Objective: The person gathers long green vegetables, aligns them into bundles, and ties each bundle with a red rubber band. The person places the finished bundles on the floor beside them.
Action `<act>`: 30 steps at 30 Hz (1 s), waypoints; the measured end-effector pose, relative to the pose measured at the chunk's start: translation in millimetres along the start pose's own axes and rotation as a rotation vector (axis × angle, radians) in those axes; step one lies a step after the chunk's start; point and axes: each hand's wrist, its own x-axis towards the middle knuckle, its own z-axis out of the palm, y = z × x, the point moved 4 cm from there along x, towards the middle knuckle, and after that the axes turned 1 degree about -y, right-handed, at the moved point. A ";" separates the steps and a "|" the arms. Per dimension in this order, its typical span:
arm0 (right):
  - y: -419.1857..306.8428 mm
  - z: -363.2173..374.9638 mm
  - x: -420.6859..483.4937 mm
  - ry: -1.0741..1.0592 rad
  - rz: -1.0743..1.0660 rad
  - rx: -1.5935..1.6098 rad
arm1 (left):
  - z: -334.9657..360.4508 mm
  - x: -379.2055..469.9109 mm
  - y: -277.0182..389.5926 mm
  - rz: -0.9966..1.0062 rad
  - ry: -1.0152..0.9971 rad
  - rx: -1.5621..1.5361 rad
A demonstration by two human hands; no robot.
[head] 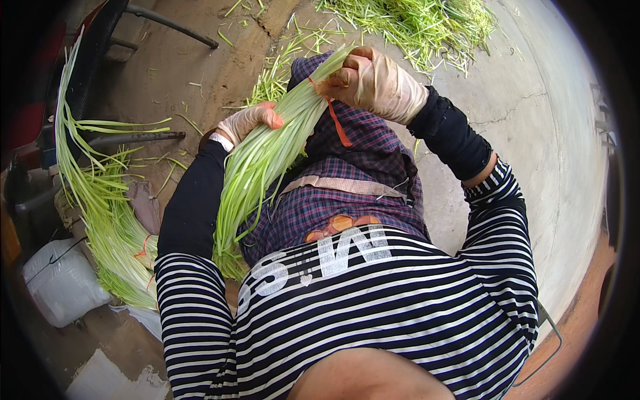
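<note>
A bundle of long pale green leafy stalks, like blanched chives (272,150), lies slantwise above my lap, its leafy ends hanging towards my waist. My left hand (252,122), in a thin whitish glove, grips the bundle's side with the thumb on top. My right hand (372,82), gloved too, is closed at the upper, pale end, where a red tie (338,122) circles the stalks and one tail of it hangs down. Its fingertips are partly hidden, so whether they pinch the tie or the stalks is unclear. A plaid apron (365,135) covers my lap.
Loose green leaves (425,30) are heaped on the concrete floor ahead. More stalks, some red-tied (120,240), lie at my left beside a filled clear plastic bag (67,282). Metal legs (172,25) of furniture stand at upper left. Scraps are scattered over the floor.
</note>
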 end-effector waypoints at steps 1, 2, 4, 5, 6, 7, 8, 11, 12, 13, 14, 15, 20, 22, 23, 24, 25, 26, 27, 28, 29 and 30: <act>3.3 3.7 0.4 -0.015 -0.014 0.027 | 0.1 -1.3 0.2 0.001 0.007 -0.007; 6.6 6.6 0.4 -0.028 -0.025 0.050 | 0.0 -3.0 1.1 -0.013 0.015 -0.004; 10.9 10.2 0.8 -0.044 -0.057 0.139 | 0.5 -6.2 3.0 -0.033 0.024 0.015; 10.2 9.5 1.0 -0.019 -0.114 0.144 | 0.9 -7.6 2.9 -0.044 0.033 0.026; 8.8 7.9 1.2 0.008 -0.170 0.148 | 0.8 -8.6 3.5 -0.051 0.045 0.030; 7.7 7.0 2.3 0.028 -0.221 0.135 | 0.9 -8.8 3.6 -0.058 0.056 0.037; 8.8 7.9 3.0 -0.035 -0.169 0.239 | 2.2 -8.7 4.6 -0.030 0.034 0.023; 6.7 13.7 6.1 -0.184 -0.181 0.075 | 4.2 -7.5 4.3 -0.044 0.021 -0.014; 3.3 14.5 6.7 -0.190 -0.222 0.134 | 3.3 -7.3 6.4 -0.011 0.061 0.083; 3.2 10.9 7.4 -0.100 -0.215 0.162 | 2.7 -7.5 9.0 0.020 0.102 0.184; 3.2 10.3 7.9 -0.058 -0.201 0.165 | 2.4 -8.2 12.0 0.046 0.145 0.280; 2.6 11.1 7.4 -0.065 -0.200 0.142 | 2.7 -9.0 14.6 0.069 0.188 0.375; 8.4 22.3 1.3 -0.197 -0.139 0.150 | 9.1 -3.6 23.6 0.004 0.178 0.664; 14.7 22.9 -2.5 -0.118 0.025 0.330 | 10.8 -0.7 22.1 -0.043 0.178 0.671; 17.1 23.9 -5.4 -0.091 0.117 0.427 | 11.9 0.0 22.4 -0.045 0.183 0.659; 16.7 25.2 -6.8 -0.066 0.125 0.430 | 13.3 0.3 21.1 -0.010 0.220 0.581; 14.9 24.9 -8.7 -0.035 0.126 0.431 | 16.5 -0.5 21.4 0.040 0.222 0.571; 13.4 23.6 -10.5 -0.003 0.130 0.428 | 19.7 -0.4 22.8 0.078 0.232 0.572; 12.1 22.0 -12.4 0.020 0.144 0.417 | 23.5 -1.1 23.8 0.108 0.245 0.588; 7.3 19.2 -16.9 -0.021 0.150 0.415 | 27.7 0.1 24.6 0.077 0.256 0.680; 1.8 14.0 -22.1 -0.046 0.143 0.443 | 32.3 -1.3 26.6 0.021 0.239 0.792; -5.6 4.7 -26.0 0.020 0.055 0.369 | 38.5 -1.5 25.5 0.033 0.311 0.906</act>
